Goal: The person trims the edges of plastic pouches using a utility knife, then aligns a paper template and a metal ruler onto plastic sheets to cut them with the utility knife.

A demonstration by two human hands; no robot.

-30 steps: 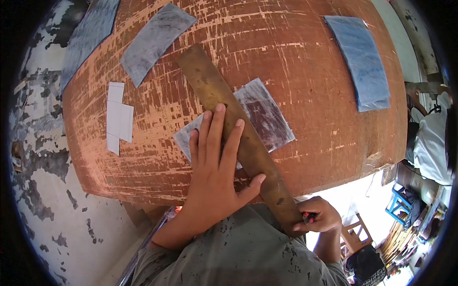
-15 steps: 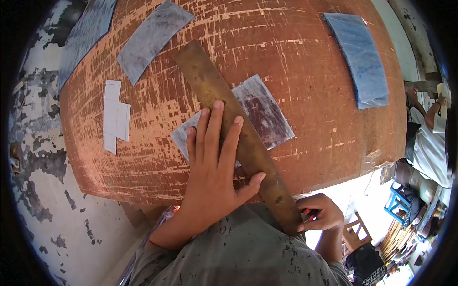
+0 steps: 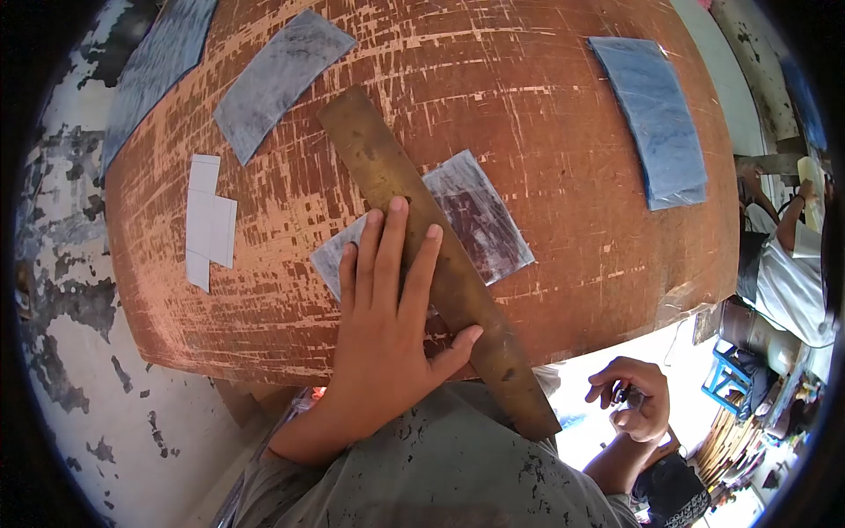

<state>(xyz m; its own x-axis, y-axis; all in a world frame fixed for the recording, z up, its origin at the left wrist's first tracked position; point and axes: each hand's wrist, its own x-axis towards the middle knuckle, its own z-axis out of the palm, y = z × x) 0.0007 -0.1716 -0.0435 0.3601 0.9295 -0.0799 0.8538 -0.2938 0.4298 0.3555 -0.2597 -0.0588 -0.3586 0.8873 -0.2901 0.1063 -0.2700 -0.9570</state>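
My left hand (image 3: 387, 299) lies flat with its fingers spread, pressing on a long brownish metal strip (image 3: 427, 224). Beneath the strip and the fingers is a translucent grey sheet (image 3: 484, 224), showing on both sides of the strip. The strip runs diagonally and its near end overhangs the table edge at my shirt. Off the table edge, right of that end, my right hand (image 3: 635, 398) is curled around a small dark tool, mostly hidden by the fingers, and does not touch the strip.
On the scratched table (image 3: 563, 290) lie a white paper template (image 3: 209, 220), a grey sheet (image 3: 283, 79) and stacked blue sheets (image 3: 656, 123). Another blue sheet (image 3: 158, 75) is at the far left corner. A person (image 3: 788, 264) and a blue stool (image 3: 727, 378) are at the right.
My right hand has moved right, away from the near end of the strip, with the small tool in it. My left hand stays on the strip. The view has shifted slightly.
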